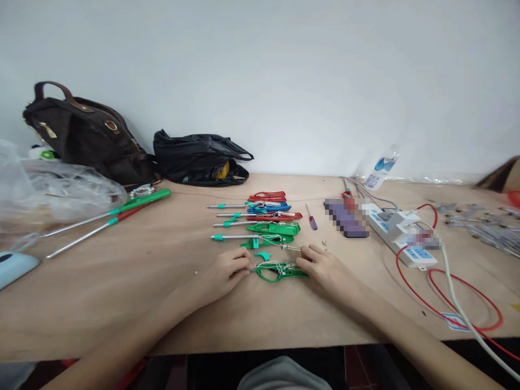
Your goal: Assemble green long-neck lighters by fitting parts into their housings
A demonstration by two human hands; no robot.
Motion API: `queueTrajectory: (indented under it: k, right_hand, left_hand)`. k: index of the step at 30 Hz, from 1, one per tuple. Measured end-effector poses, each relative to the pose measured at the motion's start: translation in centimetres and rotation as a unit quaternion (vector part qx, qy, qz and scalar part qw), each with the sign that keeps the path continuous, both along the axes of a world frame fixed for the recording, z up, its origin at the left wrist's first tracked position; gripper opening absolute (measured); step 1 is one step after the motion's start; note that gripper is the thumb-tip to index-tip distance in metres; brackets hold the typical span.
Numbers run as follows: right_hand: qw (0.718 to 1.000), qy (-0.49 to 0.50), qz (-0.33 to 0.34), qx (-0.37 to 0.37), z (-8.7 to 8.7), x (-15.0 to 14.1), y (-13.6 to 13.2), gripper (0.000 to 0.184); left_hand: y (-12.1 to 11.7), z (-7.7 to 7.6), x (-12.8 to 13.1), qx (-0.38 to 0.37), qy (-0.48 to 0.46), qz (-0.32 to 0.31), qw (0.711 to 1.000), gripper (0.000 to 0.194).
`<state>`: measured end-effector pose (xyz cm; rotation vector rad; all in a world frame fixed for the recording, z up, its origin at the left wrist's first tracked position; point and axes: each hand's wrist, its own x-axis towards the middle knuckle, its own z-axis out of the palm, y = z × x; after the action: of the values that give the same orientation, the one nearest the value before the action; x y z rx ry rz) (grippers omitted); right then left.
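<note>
– Pale wall [309,97] behind, tan tabletop [244,325] in front of you. Black plastic bag [187,157] against the wall. Where's the part?
– Green open shell [290,273], flat on the tabletop between my hands, white wires [273,264] across it.
– Grip state?
– My left hand [233,267]: fingers bunched at the shell's left end, contact hidden, can't tell if clamped. My right hand [323,266]: fingers bent over the shell's right end. Can't tell gripping from resting.
– Nearby?
– Teal clip [264,256] just beyond the shell. Past it, a row of handles [274,228]: two green, then red, blue, red at the back. Front four have metal tubes pointing left. Screwdriver [312,222] right of the row. Farther right, white power strip [420,257], red cable [400,265] looping beside it.
</note>
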<state>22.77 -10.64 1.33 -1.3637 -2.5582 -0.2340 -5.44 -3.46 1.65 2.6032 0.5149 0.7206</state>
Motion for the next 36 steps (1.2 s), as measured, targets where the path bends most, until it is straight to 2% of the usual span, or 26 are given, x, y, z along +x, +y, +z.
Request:
queueTrajectory:
  k: [6, 12, 16, 25, 33, 36]
  right_hand:
    - [1.000, -0.003, -0.004, 0.015, 0.12, -0.16, -0.24, 0.023]
    - [0.999, -0.008, -0.010, 0.037, -0.08, -0.40, -0.29, 0.017]
    - [0.998, -0.004, -0.003, 0.055, -0.28, -0.46, -0.30, 0.018]
    - [0.997, 0.007, 0.004, 0.074, -0.56, -0.23, -0.28, 0.018]
    - [0.997, 0.017, 0.008, 0.074, -0.64, -0.27, -0.45, 0.021]
    - [0.997, 0.020, 0.011, 0.072, -0.87, -0.15, -0.42, 0.020]
  left_hand:
    - [0.22, 0.02, -0.10, 0.018, 0.026, 0.009, 0.999, 0.022]
    - [-0.20, 0.34, 0.09, 0.108, 0.086, 0.019, 0.990, 0.032]
    - [-0.19, 0.12, 0.19, 0.143, 0.088, 0.023, 0.985, 0.035]
    - [0.02, 0.51, -0.09, 0.069, 0.082, 0.022, 0.994, 0.030]
    - [-0.02, -0.12, -0.32, 0.091, 0.093, -0.008, 0.991, 0.029]
    - [0.20, -0.19, -0.40, 0.062, 0.083, 0.003, 0.995, 0.027]
